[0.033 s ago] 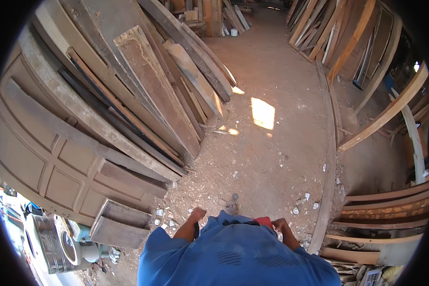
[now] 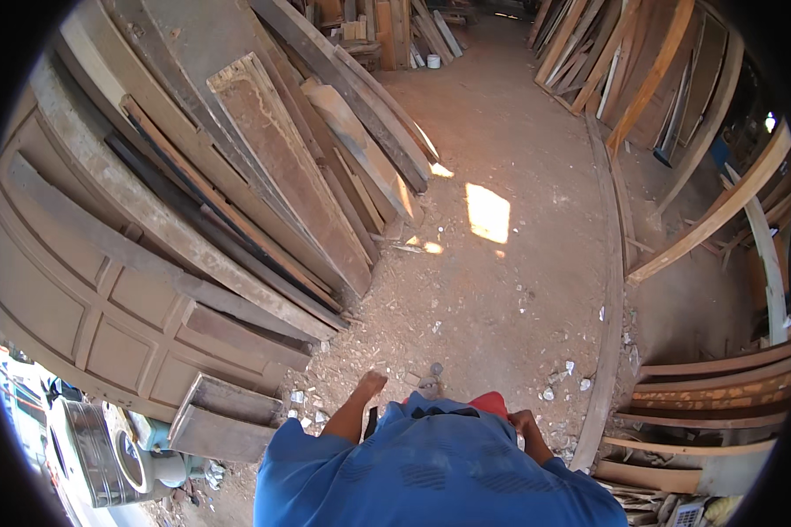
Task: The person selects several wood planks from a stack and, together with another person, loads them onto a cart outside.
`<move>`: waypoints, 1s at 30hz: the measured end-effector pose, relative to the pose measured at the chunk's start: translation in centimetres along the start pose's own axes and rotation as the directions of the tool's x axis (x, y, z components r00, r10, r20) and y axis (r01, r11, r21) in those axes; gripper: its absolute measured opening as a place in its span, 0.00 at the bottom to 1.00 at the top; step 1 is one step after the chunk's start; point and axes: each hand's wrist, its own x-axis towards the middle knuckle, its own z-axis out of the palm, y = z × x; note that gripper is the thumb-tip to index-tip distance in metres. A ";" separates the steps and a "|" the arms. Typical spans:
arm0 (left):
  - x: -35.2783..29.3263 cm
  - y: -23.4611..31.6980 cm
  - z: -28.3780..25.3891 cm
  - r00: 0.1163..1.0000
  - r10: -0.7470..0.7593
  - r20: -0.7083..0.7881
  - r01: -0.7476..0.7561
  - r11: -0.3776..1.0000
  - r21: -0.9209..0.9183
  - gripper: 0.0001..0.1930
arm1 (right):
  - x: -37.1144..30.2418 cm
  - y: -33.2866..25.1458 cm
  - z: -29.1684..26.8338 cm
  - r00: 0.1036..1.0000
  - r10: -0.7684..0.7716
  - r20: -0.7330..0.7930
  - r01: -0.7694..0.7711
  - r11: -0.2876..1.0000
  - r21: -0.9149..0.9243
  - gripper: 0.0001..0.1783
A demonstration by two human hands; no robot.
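My left hand point(image 2: 373, 382) is held out in front of my blue shirt point(image 2: 439, 465), its fingers curled in and nothing visible in them. A dark strap or strip point(image 2: 371, 423) shows beside that forearm. My right hand point(image 2: 520, 420) is close to my waist with its fingers bent downward, and I cannot make out what they hold. Right beside it, a red thing point(image 2: 490, 404), perhaps cloth, shows past the shirt's edge. Below my hands lies a dirt floor point(image 2: 466, 307) strewn with wood chips and pale crumpled scraps point(image 2: 549, 393).
Long boards point(image 2: 290, 167) and a panelled door point(image 2: 119, 334) lean along the left. Next to them sit an open wooden box point(image 2: 224, 417) and a metal drum point(image 2: 83, 448). Curved planks point(image 2: 721, 391) are stacked at right, past a floor beam point(image 2: 608, 334). A white bucket point(image 2: 433, 61) stands far ahead.
The view has shifted very slightly. My left hand reaches a little farther forward, and more of its forearm shows. My right hand has turned slightly; the red thing shows a bit more.
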 end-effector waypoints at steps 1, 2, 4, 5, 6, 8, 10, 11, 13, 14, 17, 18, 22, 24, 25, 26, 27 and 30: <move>3.1 1.1 -4.2 0.934 -0.283 -0.216 0.081 0.759 -0.647 0.17 | 0.3 1.4 -0.9 0.995 0.027 0.099 -0.070 0.882 0.466 0.29; 5.7 -1.2 -6.9 0.901 -0.400 -0.167 0.117 0.595 -0.795 0.16 | 1.6 -1.6 -0.9 0.986 0.154 -0.066 -0.085 0.795 0.601 0.18; 12.6 0.6 -15.4 0.884 -0.343 -0.317 -0.021 0.649 -0.760 0.18 | -0.4 -5.4 -3.9 0.840 0.503 -0.204 -0.156 0.583 0.798 0.12; 15.5 2.6 -20.0 0.894 -0.315 -0.318 -0.035 0.659 -0.751 0.19 | -0.9 -4.3 -5.9 0.809 0.573 -0.133 -0.223 0.508 0.832 0.14; 17.8 3.8 -23.5 0.893 -0.305 -0.330 -0.049 0.665 -0.746 0.20 | -0.2 -2.8 -7.9 0.799 0.596 -0.079 -0.254 0.454 0.854 0.16; 22.7 4.0 -26.5 0.876 -0.348 -0.334 -0.077 0.582 -0.810 0.19 | 0.6 0.2 -13.5 0.947 0.309 0.086 -0.128 0.117 0.985 0.20; 26.0 2.9 -28.0 0.877 -0.379 -0.295 -0.065 0.515 -0.854 0.18 | 5.8 -0.9 -18.7 0.787 0.614 0.052 -0.371 0.405 0.836 0.17; 27.6 2.8 -28.1 0.887 -0.370 -0.277 -0.057 0.507 -0.860 0.18 | 8.4 -2.6 -22.6 0.788 0.613 0.057 -0.390 0.424 0.817 0.15; 31.1 2.7 -26.4 0.888 -0.421 -0.183 0.024 0.441 -0.897 0.17 | 12.3 -3.4 -32.3 0.792 0.608 0.055 -0.398 0.446 0.802 0.12; 32.6 2.0 -24.6 0.893 -0.411 -0.184 0.056 0.507 -0.860 0.19 | 15.0 -1.8 -37.1 0.817 0.564 0.122 -0.400 0.401 0.824 0.11; 34.1 1.7 -26.2 0.892 -0.452 0.006 0.278 0.537 -0.796 0.22 | 19.8 -16.0 -51.5 0.793 0.458 -0.401 -0.149 0.785 0.601 0.11; 34.6 2.1 -26.6 0.866 -0.499 0.022 0.311 0.504 -0.806 0.24 | 21.7 -17.9 -56.0 0.806 0.411 -0.425 -0.143 0.833 0.535 0.17; 36.8 2.2 -32.1 0.766 -0.640 -0.061 0.283 0.422 -0.861 0.26 | 29.0 -27.3 -71.3 0.780 0.284 -0.558 -0.152 0.950 0.272 0.18; 37.8 0.4 -35.3 0.668 -0.711 -0.220 0.274 0.510 -0.815 0.26 | 33.9 -31.0 -75.5 0.780 0.135 -0.610 0.031 0.967 0.254 0.15; 38.4 -0.6 -39.1 0.663 -0.711 -0.234 0.266 0.516 -0.814 0.27 | 36.4 -32.5 -76.9 0.772 0.121 -0.624 0.069 0.960 0.272 0.14; 38.9 -2.2 -42.8 0.654 -0.714 -0.249 0.257 0.520 -0.815 0.28 | 39.0 -34.6 -77.5 0.764 0.103 -0.636 0.109 0.953 0.284 0.13; 39.7 -5.0 -44.3 0.526 -0.792 -0.310 0.239 0.488 -0.839 0.29 | 41.5 -36.9 -78.0 0.763 0.072 -0.642 0.153 0.945 0.288 0.13; 43.6 -12.6 -53.0 0.153 -0.840 -0.521 0.094 0.537 -0.838 0.31 | 47.6 -40.4 -79.0 0.916 0.015 -0.401 0.177 0.882 0.438 0.14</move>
